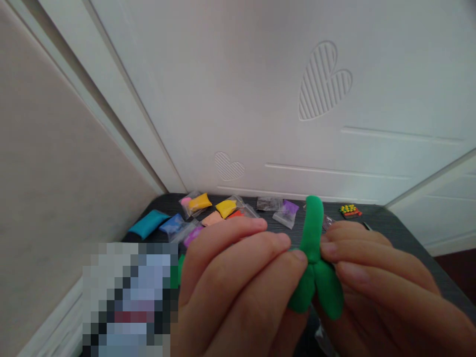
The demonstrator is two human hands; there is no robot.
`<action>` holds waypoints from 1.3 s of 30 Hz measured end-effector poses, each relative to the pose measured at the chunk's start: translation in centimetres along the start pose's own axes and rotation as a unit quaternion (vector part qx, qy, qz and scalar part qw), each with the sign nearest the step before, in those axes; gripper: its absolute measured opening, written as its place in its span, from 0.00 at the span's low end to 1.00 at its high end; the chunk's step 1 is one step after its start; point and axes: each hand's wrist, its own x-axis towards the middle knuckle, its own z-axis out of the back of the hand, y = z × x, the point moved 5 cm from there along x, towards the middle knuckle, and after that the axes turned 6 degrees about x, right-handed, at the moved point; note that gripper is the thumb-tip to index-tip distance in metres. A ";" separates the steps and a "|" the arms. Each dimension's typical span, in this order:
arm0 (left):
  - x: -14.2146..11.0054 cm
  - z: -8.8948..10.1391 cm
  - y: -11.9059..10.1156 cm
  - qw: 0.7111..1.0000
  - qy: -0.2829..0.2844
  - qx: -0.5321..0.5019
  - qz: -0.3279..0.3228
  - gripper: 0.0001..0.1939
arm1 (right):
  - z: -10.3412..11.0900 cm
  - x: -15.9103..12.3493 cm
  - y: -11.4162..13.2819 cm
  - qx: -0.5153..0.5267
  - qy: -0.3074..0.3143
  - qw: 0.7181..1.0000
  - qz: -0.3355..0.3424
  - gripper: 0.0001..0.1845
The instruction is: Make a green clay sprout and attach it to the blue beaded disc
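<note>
Between my two hands, close to the camera, is a green modelling clay figure (313, 233). It has an upright rounded stem and two leaf-like lobes at the bottom, joined at a crease. My left hand (238, 287) closes on its left side, with fingertips at the joint and the left lobe. From the other side, my right hand (386, 282) presses its fingertips against the stem's base and the right lobe. Both thumbs are mostly hidden behind the clay and the fingers.
Along the back of the dark table (405, 238) lie bags of clay, among them a teal pack (148, 224), a yellow pack (226, 208) and a purple pack (290, 207). A small yellow-topped clay piece (350, 211) sits at back right. A white panel with hearts (238, 99) rises behind.
</note>
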 end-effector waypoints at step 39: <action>0.2 -1.5 1.1 0.989 0.095 -0.109 0.013 0.14 | -0.5 -0.8 -0.6 -0.051 -0.011 0.997 0.056 0.19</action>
